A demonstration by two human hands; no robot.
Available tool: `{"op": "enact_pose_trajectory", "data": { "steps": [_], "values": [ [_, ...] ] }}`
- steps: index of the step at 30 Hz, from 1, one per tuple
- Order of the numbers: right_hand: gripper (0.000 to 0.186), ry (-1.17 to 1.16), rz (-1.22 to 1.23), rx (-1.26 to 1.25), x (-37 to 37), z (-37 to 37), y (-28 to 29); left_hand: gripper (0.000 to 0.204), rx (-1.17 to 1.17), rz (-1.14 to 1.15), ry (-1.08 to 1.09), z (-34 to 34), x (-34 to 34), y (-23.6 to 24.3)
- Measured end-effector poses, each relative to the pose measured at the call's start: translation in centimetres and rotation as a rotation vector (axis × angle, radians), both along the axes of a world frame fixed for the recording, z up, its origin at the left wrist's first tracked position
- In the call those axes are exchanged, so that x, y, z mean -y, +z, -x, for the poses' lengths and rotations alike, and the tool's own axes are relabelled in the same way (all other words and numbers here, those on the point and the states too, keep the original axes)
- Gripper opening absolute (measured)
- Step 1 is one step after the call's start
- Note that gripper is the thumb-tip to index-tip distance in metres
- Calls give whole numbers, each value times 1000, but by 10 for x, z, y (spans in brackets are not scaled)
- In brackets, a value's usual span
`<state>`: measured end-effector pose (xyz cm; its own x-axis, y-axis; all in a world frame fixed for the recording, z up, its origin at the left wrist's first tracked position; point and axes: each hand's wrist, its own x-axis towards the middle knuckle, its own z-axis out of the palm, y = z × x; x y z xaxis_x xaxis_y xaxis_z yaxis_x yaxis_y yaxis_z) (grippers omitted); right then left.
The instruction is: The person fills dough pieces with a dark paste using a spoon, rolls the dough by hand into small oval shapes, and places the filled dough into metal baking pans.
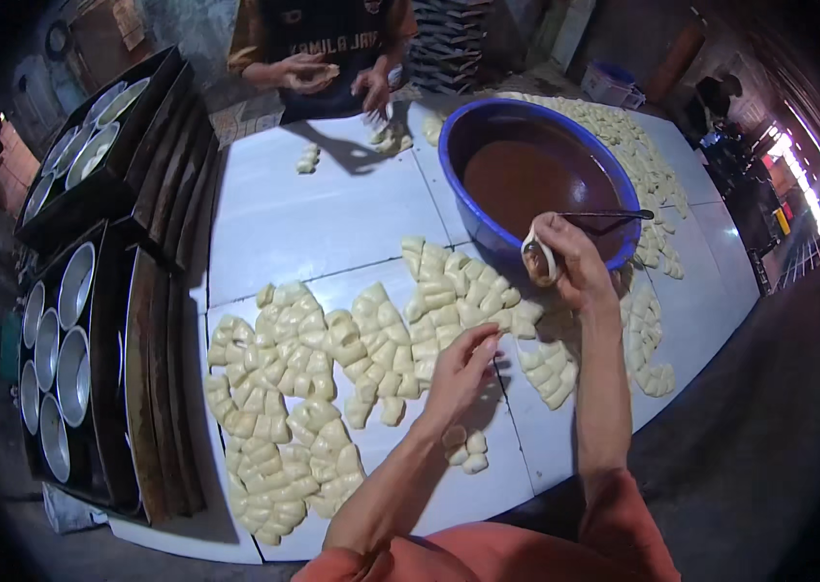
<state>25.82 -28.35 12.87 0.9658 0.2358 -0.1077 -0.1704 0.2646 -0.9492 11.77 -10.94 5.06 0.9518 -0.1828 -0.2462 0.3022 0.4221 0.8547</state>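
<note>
Left hand [461,373] reaching with loose open fingers onto pale dough pieces [352,364] on a white table [303,213], right hand [565,257] grasping a flattened dough piece [538,260] beside a blue bowl [459,145] of brown filling [531,179]

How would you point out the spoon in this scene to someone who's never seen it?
Find the big round blue plastic basin of brown filling at the far right of the white table. The slim dark metal spoon lies across its near rim, just beyond the right hand. It is the only utensil there.
</note>
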Motion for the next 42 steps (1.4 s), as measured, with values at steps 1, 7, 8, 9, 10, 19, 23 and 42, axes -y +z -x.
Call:
{"op": "enact_pose_trajectory", "data": {
  "steps": [1,7,8,9,10,19,23,42],
  "values": [
    [13,32,-34,-32,-3,14,-5,44,-1,110,38,-4,7,7],
    [14,-65,-229,-136,-45,95,-58,30,-205,475,159,17,-4,15],
    [19,-38,-279,-180,-49,108,-58,26,-171,443,175,21,-13,-3],
    [19,-30,-280,-189,-53,118,-63,24,-196,388,265,29,-21,-10],
    [23,13,-161,-144,-56,128,-68,25,-213,379,301,34,-30,-20],
    [30,-156,659,483,-114,185,-91,33,-137,93,391,63,-57,-18],
    [16,-197,731,500,-113,180,-89,27,12,-22,416,58,-63,-16],
    [18,-358,490,571,-108,230,-124,25,-52,74,-152,82,-95,-19]
  ]
}}
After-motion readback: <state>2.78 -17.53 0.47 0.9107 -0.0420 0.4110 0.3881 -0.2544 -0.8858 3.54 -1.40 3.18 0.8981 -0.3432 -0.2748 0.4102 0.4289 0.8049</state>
